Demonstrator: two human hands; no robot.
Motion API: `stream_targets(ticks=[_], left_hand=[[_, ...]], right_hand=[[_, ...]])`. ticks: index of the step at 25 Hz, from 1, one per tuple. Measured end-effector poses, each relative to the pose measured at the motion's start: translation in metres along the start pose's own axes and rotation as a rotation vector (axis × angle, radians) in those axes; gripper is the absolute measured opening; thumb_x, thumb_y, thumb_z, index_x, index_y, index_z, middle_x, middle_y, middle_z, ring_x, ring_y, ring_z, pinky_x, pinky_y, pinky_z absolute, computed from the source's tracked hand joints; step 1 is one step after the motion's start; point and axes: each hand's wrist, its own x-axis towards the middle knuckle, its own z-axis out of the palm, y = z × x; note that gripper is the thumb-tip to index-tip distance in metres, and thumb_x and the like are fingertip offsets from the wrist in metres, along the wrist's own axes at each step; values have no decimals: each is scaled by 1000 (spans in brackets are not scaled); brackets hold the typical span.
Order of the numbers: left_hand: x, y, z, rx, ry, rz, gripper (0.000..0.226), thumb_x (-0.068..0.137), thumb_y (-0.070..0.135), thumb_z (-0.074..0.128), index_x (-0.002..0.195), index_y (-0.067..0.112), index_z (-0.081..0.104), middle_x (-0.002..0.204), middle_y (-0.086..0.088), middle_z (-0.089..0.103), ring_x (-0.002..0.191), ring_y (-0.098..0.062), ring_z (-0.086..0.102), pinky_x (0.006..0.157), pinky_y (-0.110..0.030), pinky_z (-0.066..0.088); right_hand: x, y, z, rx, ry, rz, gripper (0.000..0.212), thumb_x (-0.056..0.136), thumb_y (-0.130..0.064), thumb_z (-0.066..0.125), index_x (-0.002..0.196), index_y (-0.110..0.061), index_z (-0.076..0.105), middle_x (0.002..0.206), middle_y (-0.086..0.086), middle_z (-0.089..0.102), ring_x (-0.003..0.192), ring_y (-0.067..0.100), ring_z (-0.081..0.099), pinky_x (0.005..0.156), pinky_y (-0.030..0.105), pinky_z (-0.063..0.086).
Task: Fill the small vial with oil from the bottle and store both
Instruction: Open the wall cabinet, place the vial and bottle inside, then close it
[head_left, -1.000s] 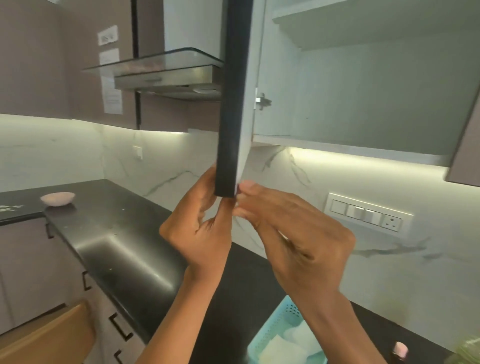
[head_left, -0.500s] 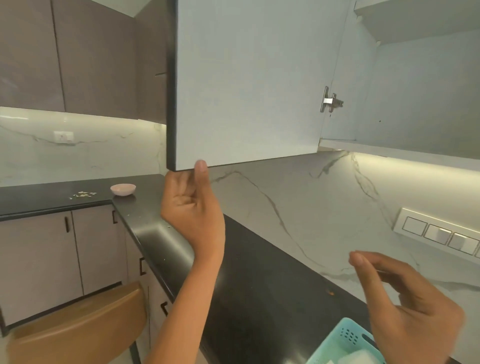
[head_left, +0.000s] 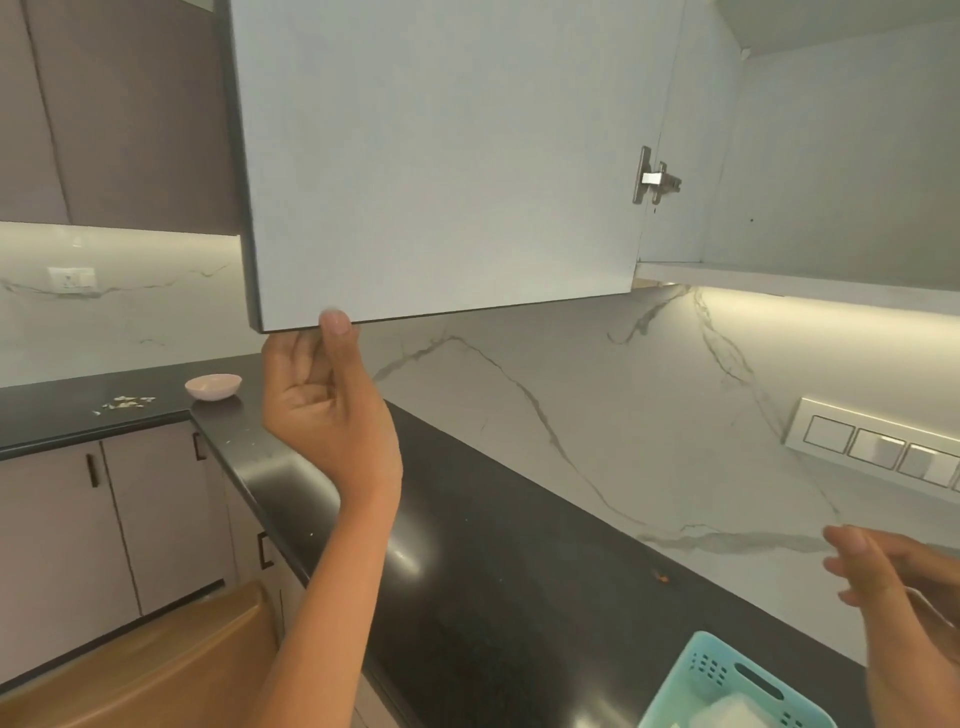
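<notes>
The left grip (head_left: 327, 410) pinches the lower edge of the open cabinet door (head_left: 441, 156), thumb on its inner face. The right grip (head_left: 898, 592) hangs loose-fingered and empty near the teal basket (head_left: 724, 670) on the black worktop (head_left: 493, 561). Vial and bottle are out of view.

Getting open access into cabinet (head_left: 831, 156), right of swung-out door (head_left: 441, 156). Watching hinge (head_left: 655, 179) jutting at the opening's left edge. Finding bare surface (head_left: 519, 571) below, basket (head_left: 727, 675) blocking near-right corner, bowl (head_left: 213, 387) sitting far left.
</notes>
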Motion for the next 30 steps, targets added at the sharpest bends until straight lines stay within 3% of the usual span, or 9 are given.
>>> stream_targets(ticks=[3, 5, 9, 14, 19, 21, 23, 26, 30], left_hand=[[-39, -20, 11, -79, -49, -186, 39, 94, 22, 69, 122, -5, 60, 110, -6, 74, 107, -19, 72, 97, -36, 55], [-87, -44, 23, -92, -150, -360, 37, 93, 22, 69, 122, 0, 62, 117, -15, 72, 110, -24, 71, 99, -36, 55], [-209, -87, 38, -24, -432, -699, 20, 94, 11, 69, 114, 9, 67, 112, -10, 75, 108, -24, 72, 97, -32, 56], [-374, -123, 32, 231, -830, -991, 15, 94, 10, 67, 108, 13, 72, 104, -1, 77, 100, -12, 73, 95, -32, 58], [-494, -134, 29, 384, -1002, -1086, 14, 95, 15, 67, 101, 26, 72, 99, 11, 75, 94, 3, 70, 84, -13, 55], [-534, -138, 32, 419, -1118, -1121, 19, 94, 11, 67, 106, 25, 70, 103, 8, 74, 96, 3, 69, 88, -17, 56], [-574, -146, 32, 486, -1261, -1122, 30, 91, 10, 70, 119, 21, 69, 114, 5, 73, 103, -2, 68, 96, -27, 56], [-621, -157, 36, 586, -1386, -1097, 48, 87, 11, 75, 133, 17, 62, 130, 3, 66, 119, -10, 61, 106, -32, 50], [-653, -170, 38, 629, -1419, -1071, 45, 81, 15, 82, 123, 24, 67, 119, 10, 69, 111, -5, 64, 102, -28, 53]], right_hand=[[-1, 4, -6, 44, 101, -10, 37, 85, -54, 70, 98, -20, 72, 90, -11, 72, 79, 9, 68, 75, 18, 56], [-6, 13, -19, 42, 214, -16, 23, 86, -38, 74, 94, -16, 73, 84, -8, 73, 68, 7, 66, 67, 11, 52], [-15, 51, -72, -37, 408, 68, 6, 85, -25, 75, 84, -19, 74, 73, -5, 74, 62, 8, 64, 61, 15, 52], [-14, 126, -158, -207, 603, 283, 10, 86, -29, 76, 90, -20, 76, 73, 0, 75, 67, 11, 68, 72, 36, 56], [-5, 201, -226, -430, 673, 402, 5, 89, -29, 71, 94, -28, 71, 88, -10, 73, 85, 10, 70, 75, 17, 47], [1, 228, -247, -489, 681, 424, 20, 88, -28, 73, 106, -27, 66, 99, -8, 70, 93, 12, 68, 81, 20, 51], [9, 254, -265, -548, 654, 457, 46, 83, -29, 78, 123, -22, 58, 116, -4, 65, 103, 14, 63, 92, 33, 54], [23, 285, -283, -617, 545, 501, 79, 72, -33, 86, 138, -19, 46, 132, -1, 53, 118, 15, 54, 103, 39, 47], [36, 306, -288, -571, 477, 503, 80, 67, -39, 88, 135, -26, 47, 125, -12, 52, 117, 9, 51, 103, 31, 42]])
